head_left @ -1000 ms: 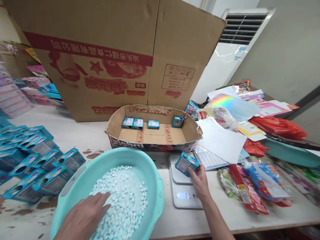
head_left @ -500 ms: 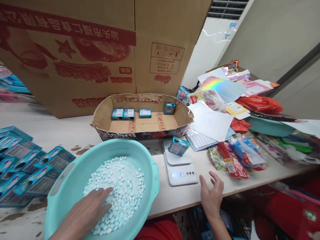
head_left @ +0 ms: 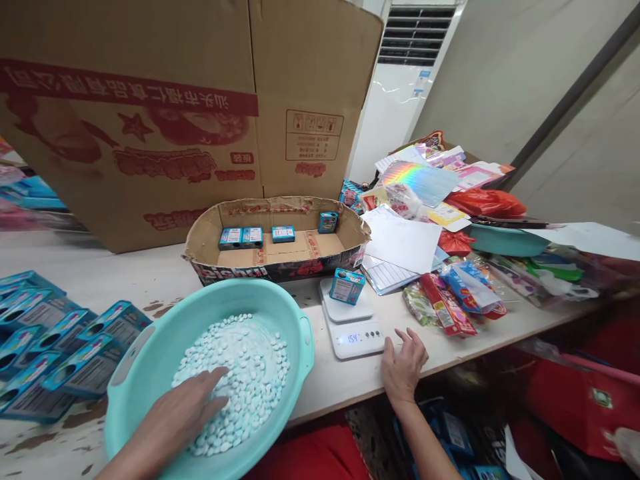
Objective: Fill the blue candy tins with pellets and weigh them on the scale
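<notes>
My left hand (head_left: 183, 410) reaches into a turquoise plastic basin (head_left: 123, 403), its fingertips among small pale-blue candy tablets (head_left: 250, 393). Thumb and forefinger are apart, and nothing shows between them. A white digital scale (head_left: 356, 339) stands to the right of the basin, its lit display reading about 154. On its plate a small blue box (head_left: 347, 287) stands upright, apart from both hands. My right hand (head_left: 404, 363) is open and holds nothing, by the table's front edge just right of the scale.
Behind the basin, a cut-down cardboard tray (head_left: 280, 270) holds several blue boxes (head_left: 283, 233). More blue boxes (head_left: 75, 360) stand at left. A large carton (head_left: 200, 40) rises at the back. Papers (head_left: 400, 237) and candy packets (head_left: 447, 307) lie at right.
The scale's display has gone from 0 to about 154, and the box on it now sits flat on the plate. The view has shifted; my right hand stays open near the scale.
</notes>
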